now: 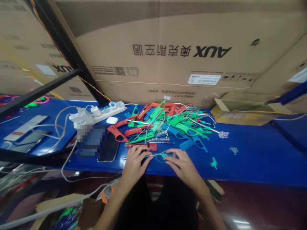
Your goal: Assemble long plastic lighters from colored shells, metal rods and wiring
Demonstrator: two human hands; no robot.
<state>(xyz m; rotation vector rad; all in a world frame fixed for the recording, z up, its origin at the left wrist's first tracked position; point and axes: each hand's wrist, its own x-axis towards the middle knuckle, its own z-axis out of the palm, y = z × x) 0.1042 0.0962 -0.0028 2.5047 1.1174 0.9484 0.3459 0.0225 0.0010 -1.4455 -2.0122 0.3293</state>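
At the table's front edge, my left hand (136, 162) is closed, thumb and fingers pinched on a thin metal tube (149, 156) whose tip shows to its left. My right hand (181, 163) pinches the right end of a blue lighter casing (159, 158) with a ring-shaped opening. A thin white wire and a small green part lie at this casing, between my hands. Just beyond my fingers lie a red casing (153, 147) and a screwdriver (164, 142) with a clear handle. Behind them spreads a pile of red, green and blue long-lighter casings (178, 121), with metal tubes and wires among them.
Left of the pile are a dark phone (109, 147), a white earbud case (112, 120) and a power strip (107, 111) with cables. On the right, a small green part (214, 163) and tiny-part heaps (233, 150) lie before an open carton (242, 110). Large boxes (168, 25) stand behind.
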